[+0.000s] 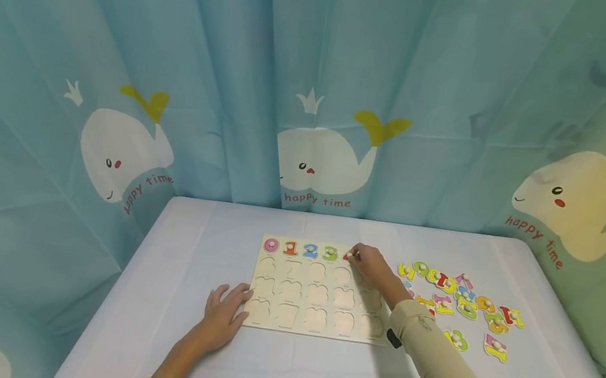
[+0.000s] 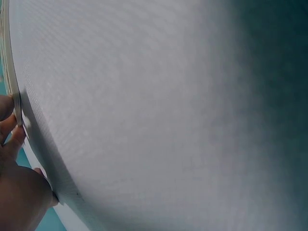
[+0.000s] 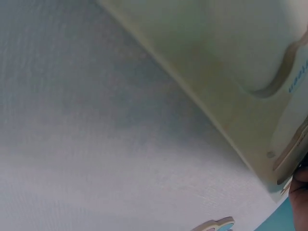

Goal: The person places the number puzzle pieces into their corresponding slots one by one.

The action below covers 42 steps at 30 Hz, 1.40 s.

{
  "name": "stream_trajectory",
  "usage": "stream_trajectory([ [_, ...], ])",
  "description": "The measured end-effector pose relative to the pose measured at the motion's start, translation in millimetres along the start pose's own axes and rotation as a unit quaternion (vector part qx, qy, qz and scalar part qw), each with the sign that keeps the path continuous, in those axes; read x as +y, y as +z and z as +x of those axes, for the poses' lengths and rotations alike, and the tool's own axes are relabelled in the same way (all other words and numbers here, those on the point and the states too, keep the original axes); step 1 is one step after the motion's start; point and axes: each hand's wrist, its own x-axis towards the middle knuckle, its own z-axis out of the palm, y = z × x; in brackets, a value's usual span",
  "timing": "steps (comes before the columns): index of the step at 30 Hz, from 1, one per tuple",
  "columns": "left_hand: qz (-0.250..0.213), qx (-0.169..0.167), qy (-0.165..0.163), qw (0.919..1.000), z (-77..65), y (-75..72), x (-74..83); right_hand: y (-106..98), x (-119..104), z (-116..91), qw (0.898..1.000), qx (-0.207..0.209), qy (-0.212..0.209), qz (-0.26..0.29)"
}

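A wooden number puzzle board (image 1: 302, 279) lies flat on the table, with pieces 0 (image 1: 271, 245), 1 (image 1: 291, 248), 2 (image 1: 310, 251) and 3 (image 1: 331, 253) in its top row. My right hand (image 1: 376, 269) pinches the knob of a red number piece (image 1: 346, 257) at the fifth slot; fingers cover most of it. Against the board's left edge rest the spread fingers of my left hand (image 1: 223, 316). In the left wrist view that hand (image 2: 21, 192) touches the board edge. Only a bit of the right hand (image 3: 301, 197) shows in the right wrist view.
Loose number pieces with knobs (image 1: 466, 309) lie scattered, some overlapping, right of the board. A pink-and-yellow piece (image 1: 495, 348) and a green-and-yellow piece (image 1: 456, 340) lie nearer the front. Behind the white-covered table (image 1: 204, 233) hangs a blue whale-print curtain (image 1: 226, 75).
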Motion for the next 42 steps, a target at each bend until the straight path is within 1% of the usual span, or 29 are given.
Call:
stream_trajectory([
  [7,0.001,-0.006,-0.003,1.0,0.1,-1.0,0.6,2.4,0.2,-2.6,0.999,0.025,-0.005,0.023],
  [13,0.001,-0.004,0.002,1.0,-0.3,-0.1,-0.2,4.4,4.3,-4.6,0.999,0.027,-0.011,0.036],
  [16,0.0,-0.002,0.008,1.0,-0.1,1.0,-1.3,4.3,8.6,-5.9,0.998,0.028,-0.013,0.058],
  [19,0.004,-0.002,0.009,0.9999,-0.1,2.7,-3.0,2.7,14.1,-7.9,0.996,0.041,-0.021,0.074],
  [21,0.004,-0.004,0.007,1.0,-0.7,3.3,-3.4,0.6,17.7,-9.3,0.995,0.061,-0.029,0.068],
  [24,0.004,-0.005,0.003,1.0,-0.8,4.3,-4.3,-6.0,21.6,-12.4,0.992,0.111,-0.033,0.042],
  [27,0.006,-0.003,0.001,1.0,0.0,4.1,-4.3,-16.7,28.8,-16.4,0.988,0.154,-0.004,0.017],
  [30,0.006,-0.001,0.007,1.0,-0.3,4.8,-3.3,-30.4,42.0,-22.8,0.985,0.171,0.031,-0.009],
  [33,0.001,0.008,0.017,0.9998,-1.0,4.4,-2.5,-47.0,52.2,-30.7,0.983,0.169,0.056,-0.033],
  [35,-0.001,0.017,0.023,0.9996,-1.7,3.9,-2.8,-56.6,58.0,-35.5,0.984,0.159,0.072,-0.038],
  [39,0.001,0.023,0.029,0.9993,-2.6,2.7,-4.1,-67.9,64.6,-43.7,0.987,0.114,0.114,-0.024],
  [42,0.004,0.015,0.027,0.9995,-2.0,2.2,-3.8,-69.8,67.2,-47.7,0.986,0.066,0.149,-0.012],
])
